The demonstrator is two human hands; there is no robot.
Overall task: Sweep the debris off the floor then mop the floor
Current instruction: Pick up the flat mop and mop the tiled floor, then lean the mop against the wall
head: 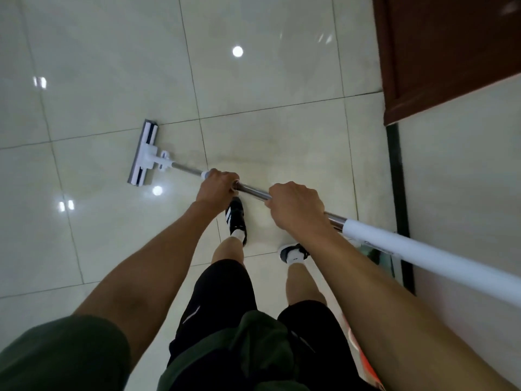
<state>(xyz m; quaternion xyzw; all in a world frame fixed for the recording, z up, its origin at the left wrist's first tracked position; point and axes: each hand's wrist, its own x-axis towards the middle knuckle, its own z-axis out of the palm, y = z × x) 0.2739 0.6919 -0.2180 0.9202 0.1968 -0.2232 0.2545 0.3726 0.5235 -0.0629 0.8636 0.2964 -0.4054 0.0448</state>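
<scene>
A flat mop with a white head [143, 153] lies on the glossy pale tiled floor [112, 66], left of centre. Its metal handle [252, 191] runs from the head toward the lower right and ends in a white grip sleeve [394, 241]. My left hand [216, 187] is closed around the handle nearer the head. My right hand [296, 208] grips the metal part farther back, just ahead of the white sleeve. Both arms reach forward over my legs and black shoes.
A dark red-brown wooden door [451, 52] stands at the upper right. A pale wall [465, 165] with a black skirting strip [396, 179] runs down the right side. Something orange [363, 359] shows behind my right arm. Ceiling lights reflect on the tiles.
</scene>
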